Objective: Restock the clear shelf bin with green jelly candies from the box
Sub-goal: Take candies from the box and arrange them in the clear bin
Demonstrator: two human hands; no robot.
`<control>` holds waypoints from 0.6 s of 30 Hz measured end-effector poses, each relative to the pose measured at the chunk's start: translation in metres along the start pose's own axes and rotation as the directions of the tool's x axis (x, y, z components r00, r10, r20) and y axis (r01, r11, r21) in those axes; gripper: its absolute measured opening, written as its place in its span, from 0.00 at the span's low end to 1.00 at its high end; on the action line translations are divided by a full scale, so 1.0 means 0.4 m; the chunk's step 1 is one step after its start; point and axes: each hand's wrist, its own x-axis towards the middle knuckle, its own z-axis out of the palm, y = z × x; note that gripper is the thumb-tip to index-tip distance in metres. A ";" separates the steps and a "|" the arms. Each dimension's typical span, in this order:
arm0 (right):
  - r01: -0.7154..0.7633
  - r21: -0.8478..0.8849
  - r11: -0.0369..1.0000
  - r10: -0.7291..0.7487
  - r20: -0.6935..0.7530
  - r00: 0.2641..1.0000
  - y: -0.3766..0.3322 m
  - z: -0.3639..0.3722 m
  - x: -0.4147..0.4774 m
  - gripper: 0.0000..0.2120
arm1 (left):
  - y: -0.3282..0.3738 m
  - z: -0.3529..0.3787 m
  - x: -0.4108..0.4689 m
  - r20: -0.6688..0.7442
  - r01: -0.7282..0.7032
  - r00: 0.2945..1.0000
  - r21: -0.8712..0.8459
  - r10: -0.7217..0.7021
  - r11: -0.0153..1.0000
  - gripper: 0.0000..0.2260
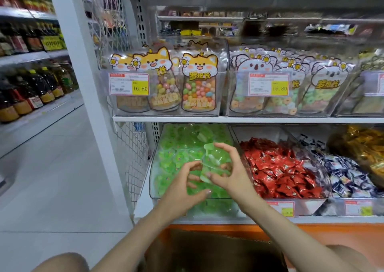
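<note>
A clear shelf bin point(154, 168) on the lower shelf holds several green jelly candies point(176, 153). Both my hands are over the bin. My right hand point(230, 174) holds a bunch of green jellies point(216, 159) between curled thumb and fingers. My left hand point(182, 186) curls beside it, fingers touching the same bunch from the left. A brown cardboard box point(207, 249) sits below the shelf between my forearms; its contents are too dark to tell.
Next to the green bin stand bins of red-wrapped candies point(278, 170), dark blue and white candies point(345, 176) and gold ones point(361, 145). The upper shelf carries clear bins of candy bags point(197, 89). A white shelf post point(83, 84) and wire mesh stand left, an aisle with bottles point(31, 89) beyond.
</note>
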 end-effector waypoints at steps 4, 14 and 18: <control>0.077 -0.040 0.996 -0.073 0.096 0.993 0.011 0.063 0.000 0.31 | -0.014 0.002 -0.007 -0.171 0.081 0.982 -0.031 -0.086 0.996 0.23; 0.080 0.144 0.986 -0.069 -0.082 0.994 0.029 0.038 0.022 0.25 | 0.000 -0.020 0.018 -0.114 0.073 0.987 -0.303 -0.113 0.950 0.26; 0.044 0.191 0.981 -0.014 -0.156 0.988 0.038 0.022 0.032 0.23 | -0.016 -0.032 0.024 -0.223 0.091 0.968 -0.127 -0.118 0.988 0.25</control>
